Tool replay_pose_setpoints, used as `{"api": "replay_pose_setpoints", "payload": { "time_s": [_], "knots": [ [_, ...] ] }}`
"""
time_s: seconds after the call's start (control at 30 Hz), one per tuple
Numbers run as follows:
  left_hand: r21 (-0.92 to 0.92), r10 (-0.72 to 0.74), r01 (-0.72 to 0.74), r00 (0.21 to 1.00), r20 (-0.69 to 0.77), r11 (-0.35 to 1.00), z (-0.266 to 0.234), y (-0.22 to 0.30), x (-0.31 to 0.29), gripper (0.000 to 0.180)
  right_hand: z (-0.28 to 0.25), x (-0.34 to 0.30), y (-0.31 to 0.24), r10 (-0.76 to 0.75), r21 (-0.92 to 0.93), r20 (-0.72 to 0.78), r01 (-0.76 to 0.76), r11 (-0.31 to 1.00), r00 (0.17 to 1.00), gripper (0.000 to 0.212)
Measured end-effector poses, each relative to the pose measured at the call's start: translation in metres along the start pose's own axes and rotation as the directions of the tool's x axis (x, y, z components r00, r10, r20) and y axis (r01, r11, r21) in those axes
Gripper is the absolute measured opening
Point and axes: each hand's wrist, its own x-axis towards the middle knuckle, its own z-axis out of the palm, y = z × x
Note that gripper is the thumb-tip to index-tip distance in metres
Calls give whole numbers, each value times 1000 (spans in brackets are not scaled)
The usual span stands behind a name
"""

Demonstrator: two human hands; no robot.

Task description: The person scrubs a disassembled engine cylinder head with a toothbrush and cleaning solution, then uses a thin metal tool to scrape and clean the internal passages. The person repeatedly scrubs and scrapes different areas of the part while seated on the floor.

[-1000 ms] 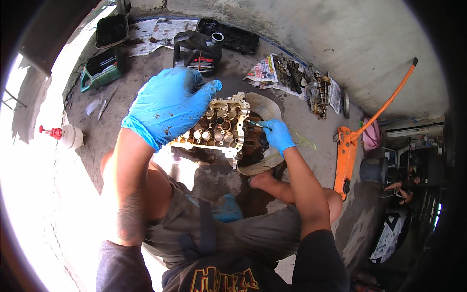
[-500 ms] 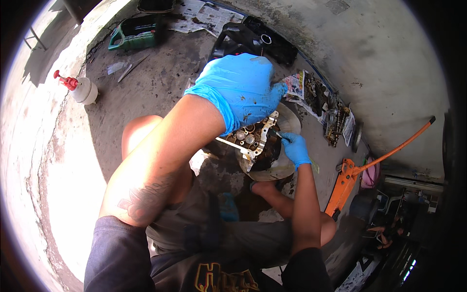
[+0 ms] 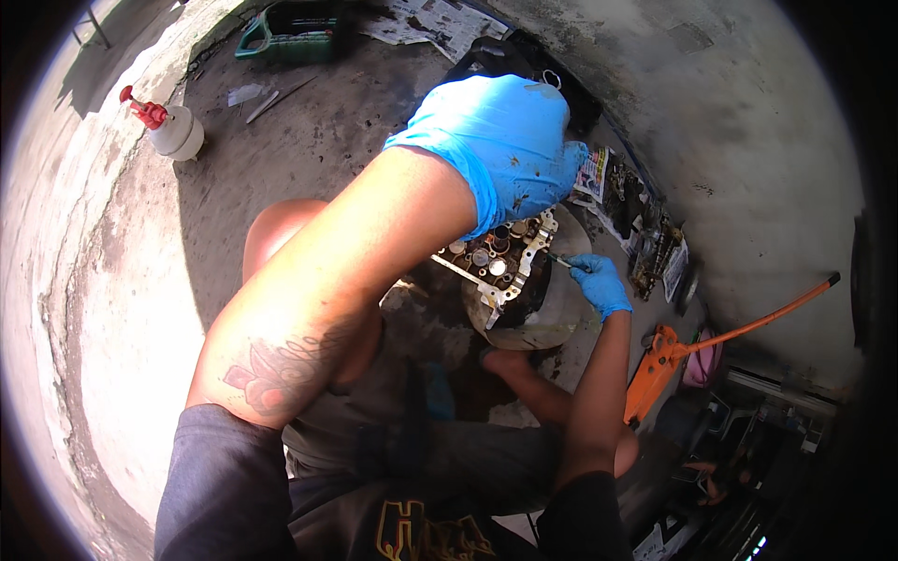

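A metal engine cylinder head (image 3: 518, 282), its top set with round bores and bolt holes, lies on a pale round board (image 3: 564, 323) in front of me. My left hand (image 3: 500, 140), in a blue glove, is curled above the far part of the cylinder head and covers it. Its fingers are mostly hidden, and whatever they hold cannot be made out. At the head's right edge, my blue-gloved right hand (image 3: 603, 283) is closed on a slim dark-tipped tool (image 3: 566, 263). That tool points left at the metal; its exact kind is too small to tell.
Beyond my hands lie a black plastic part (image 3: 486, 56) and newspaper (image 3: 435, 23). Greasy metal parts (image 3: 650, 252) rest along the wall at right. An orange floor jack (image 3: 655, 372) stands nearer. On the left are a white spray bottle (image 3: 178, 136) and a green cut-open container (image 3: 285, 47).
The view has shifted, so the cylinder head and both hands appear farther right. My right hand still holds the slim tool beside the head, and more of the tool shows.
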Motion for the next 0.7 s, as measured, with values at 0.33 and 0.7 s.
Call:
{"api": "replay_pose_setpoints", "payload": {
  "time_s": [0.33, 0.7],
  "knots": [
    [36, 77, -75, 996, -36, 996, 3, -4, 4, 41, 32, 16, 12, -368, -341, -245, 276, 899, 897, 23],
    [47, 33, -33, 999, 15, 998, 0, -2, 1, 41, 26, 21, 42, -171, -2, 67, 171, 985, 983, 18]
  ]
}}
